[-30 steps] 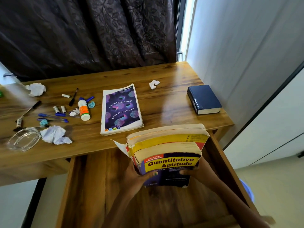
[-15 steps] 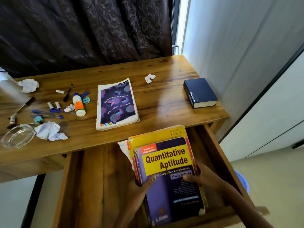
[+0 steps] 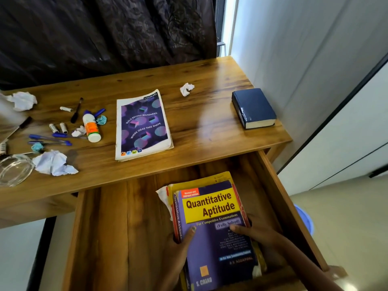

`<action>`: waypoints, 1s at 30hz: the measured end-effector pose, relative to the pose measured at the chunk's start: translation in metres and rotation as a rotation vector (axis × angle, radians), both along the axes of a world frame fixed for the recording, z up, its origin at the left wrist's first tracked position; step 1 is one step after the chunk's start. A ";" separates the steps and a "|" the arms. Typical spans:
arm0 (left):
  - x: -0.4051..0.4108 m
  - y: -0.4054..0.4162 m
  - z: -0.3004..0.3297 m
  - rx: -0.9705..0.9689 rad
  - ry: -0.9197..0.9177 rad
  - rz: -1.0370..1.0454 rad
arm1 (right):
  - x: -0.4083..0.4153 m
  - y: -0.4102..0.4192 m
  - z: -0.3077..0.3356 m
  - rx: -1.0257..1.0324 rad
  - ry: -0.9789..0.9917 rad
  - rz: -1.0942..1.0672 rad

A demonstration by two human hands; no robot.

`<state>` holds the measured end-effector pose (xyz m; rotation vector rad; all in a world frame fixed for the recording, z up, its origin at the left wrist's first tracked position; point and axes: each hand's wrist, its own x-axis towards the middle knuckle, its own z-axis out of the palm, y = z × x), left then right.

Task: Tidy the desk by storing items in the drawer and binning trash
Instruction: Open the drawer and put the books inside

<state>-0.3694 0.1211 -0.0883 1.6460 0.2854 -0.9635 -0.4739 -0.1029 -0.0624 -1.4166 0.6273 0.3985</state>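
Observation:
A stack of two thick books lies flat in the open wooden drawer: the purple-and-yellow "Quantitative Aptitude" book on top of a yellow one. My left hand grips the stack's left edge, thumb on the cover. My right hand grips the right edge, thumb on the cover too. On the desk lie a purple notebook, a dark blue book, pens, a white glue bottle and crumpled paper balls.
A glass dish sits at the desk's left front edge. More crumpled paper lies at the far left and mid-back. A dark curtain hangs behind the desk, a white wall stands to the right, and a blue bin peeks out beside the drawer.
The book stack went from held upright above the drawer to lying flat inside it, lowered by both hands. The view has tilted down a little.

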 end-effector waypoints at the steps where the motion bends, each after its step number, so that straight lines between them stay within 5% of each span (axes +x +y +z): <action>1: -0.002 -0.002 -0.001 0.012 -0.011 0.049 | 0.000 0.001 -0.001 -0.005 0.008 -0.014; 8: -0.015 -0.025 -0.003 0.264 -0.171 0.056 | 0.000 0.001 0.003 -0.107 0.097 -0.093; 15: -0.031 -0.075 0.003 0.469 -0.241 -0.362 | -0.028 -0.034 0.034 -0.483 0.215 -0.314; 19: -0.036 -0.086 -0.068 0.380 -0.155 -0.417 | -0.012 -0.027 0.057 -0.675 0.166 -0.185; 23: -0.029 -0.078 0.004 0.481 -0.258 -0.554 | 0.011 -0.010 0.060 -0.997 0.066 -0.069; 27: -0.030 -0.080 0.010 0.277 -0.166 -0.495 | 0.025 0.003 0.048 -1.086 0.128 0.222; 30: -0.028 -0.076 0.004 0.306 -0.204 -0.567 | 0.026 0.011 0.033 -1.073 0.177 0.324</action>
